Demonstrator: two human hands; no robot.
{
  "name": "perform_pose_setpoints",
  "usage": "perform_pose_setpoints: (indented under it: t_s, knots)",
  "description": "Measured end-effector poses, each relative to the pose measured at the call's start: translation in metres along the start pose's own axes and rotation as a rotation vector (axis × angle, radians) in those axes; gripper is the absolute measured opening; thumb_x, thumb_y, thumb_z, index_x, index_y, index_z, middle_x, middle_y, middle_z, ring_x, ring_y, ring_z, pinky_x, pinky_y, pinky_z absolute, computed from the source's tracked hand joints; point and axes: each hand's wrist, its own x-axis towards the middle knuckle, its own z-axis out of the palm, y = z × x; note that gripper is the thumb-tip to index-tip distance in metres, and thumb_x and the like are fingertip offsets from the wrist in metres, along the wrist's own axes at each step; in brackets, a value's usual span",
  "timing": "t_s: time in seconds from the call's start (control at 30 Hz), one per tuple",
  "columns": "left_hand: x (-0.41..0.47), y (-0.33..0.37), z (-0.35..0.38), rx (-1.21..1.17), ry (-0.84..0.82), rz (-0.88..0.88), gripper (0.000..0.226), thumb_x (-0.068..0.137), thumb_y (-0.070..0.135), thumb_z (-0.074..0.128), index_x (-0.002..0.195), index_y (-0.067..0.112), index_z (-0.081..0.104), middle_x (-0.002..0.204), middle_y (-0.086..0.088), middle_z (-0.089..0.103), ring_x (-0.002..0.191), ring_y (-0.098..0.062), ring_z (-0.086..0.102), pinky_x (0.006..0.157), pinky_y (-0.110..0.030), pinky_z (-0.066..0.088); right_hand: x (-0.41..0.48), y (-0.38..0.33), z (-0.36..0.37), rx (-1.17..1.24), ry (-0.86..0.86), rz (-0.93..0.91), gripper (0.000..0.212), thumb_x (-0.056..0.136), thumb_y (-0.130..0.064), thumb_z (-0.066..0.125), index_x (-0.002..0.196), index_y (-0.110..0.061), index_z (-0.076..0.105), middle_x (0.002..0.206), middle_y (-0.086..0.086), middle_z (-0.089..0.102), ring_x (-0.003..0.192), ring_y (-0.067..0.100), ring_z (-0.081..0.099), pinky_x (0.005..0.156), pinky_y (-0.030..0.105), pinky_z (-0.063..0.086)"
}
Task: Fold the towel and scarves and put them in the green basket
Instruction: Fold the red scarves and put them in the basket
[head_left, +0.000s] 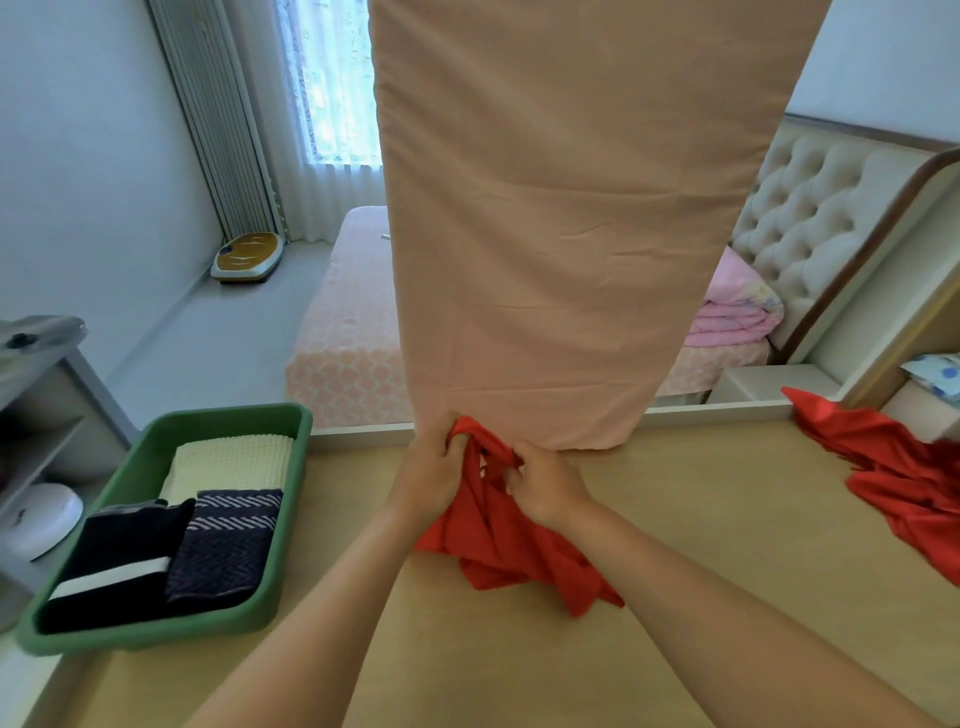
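A crumpled red scarf (511, 551) lies bunched on the wooden table (701, 545) in the middle. My left hand (428, 475) grips its top edge, and my right hand (545, 486) pinches the same edge just to the right. A green basket (291, 525) stands at the table's left end. Inside it lie a folded cream towel (228, 462), a dark navy scarf with a white stripe (111, 561) and a dark zigzag-patterned scarf (228, 545). Another red scarf (904, 478) lies spread loosely at the table's right end.
A tall peach cloth panel (571, 208) hangs right behind the hands at the table's far edge. A bed (343, 322) with pink bedding and a tufted headboard stands beyond. Grey shelves (47, 395) stand left of the basket.
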Motion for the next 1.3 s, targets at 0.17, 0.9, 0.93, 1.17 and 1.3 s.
perform_pose_setpoints:
  t_s: [0.17,0.9,0.93,1.17,1.3]
  knots:
    - [-0.002,-0.031,-0.029,0.321,0.069,0.03,0.053,0.084,0.011,0.057,0.135,0.025,0.05,0.128,0.0,0.054,0.12,-0.022,0.047,0.099,-0.033,0.04,0.016,-0.022,0.0,0.122,0.14,-0.075,0.017,0.091,-0.029,0.054,0.088,-0.017,0.066,0.089,-0.003,0.07,0.086,0.02,0.064,0.074,0.034,0.05]
    - [-0.041,-0.129,0.034,0.948,-0.471,-0.068,0.052,0.087,0.02,0.054,0.138,0.033,0.047,0.141,-0.001,0.045,0.128,-0.024,0.043,0.102,-0.038,0.035,-0.027,0.067,0.107,-0.331,-0.556,-0.032,0.098,0.063,-0.06,0.078,0.148,-0.034,0.036,0.154,0.002,0.033,0.14,0.025,0.035,0.112,0.046,0.033]
    - [-0.041,-0.132,0.045,0.931,-0.512,-0.088,0.056,0.087,0.02,0.055,0.14,0.033,0.044,0.144,-0.001,0.042,0.129,-0.025,0.041,0.102,-0.039,0.036,-0.029,0.072,0.109,-0.403,-0.582,-0.057,0.098,0.065,-0.058,0.079,0.149,-0.034,0.034,0.157,0.003,0.027,0.142,0.026,0.031,0.113,0.047,0.031]
    - [-0.045,-0.146,0.075,1.067,-0.476,-0.17,0.044,0.089,0.016,0.05,0.129,0.032,0.055,0.123,-0.002,0.059,0.111,-0.026,0.056,0.091,-0.038,0.043,-0.022,0.099,0.112,-0.154,-0.322,-0.145,0.016,0.088,-0.026,0.066,0.104,-0.028,0.069,0.125,-0.005,0.058,0.119,0.019,0.052,0.1,0.035,0.038]
    - [-0.016,-0.119,0.082,0.602,-0.284,-0.244,0.03,0.093,0.017,0.051,0.117,0.022,0.067,0.114,-0.003,0.068,0.106,-0.027,0.063,0.088,-0.034,0.047,-0.009,0.102,0.09,0.27,-0.168,0.014,0.029,0.086,-0.011,0.063,0.114,-0.019,0.058,0.111,-0.004,0.065,0.107,0.018,0.062,0.092,0.028,0.045]
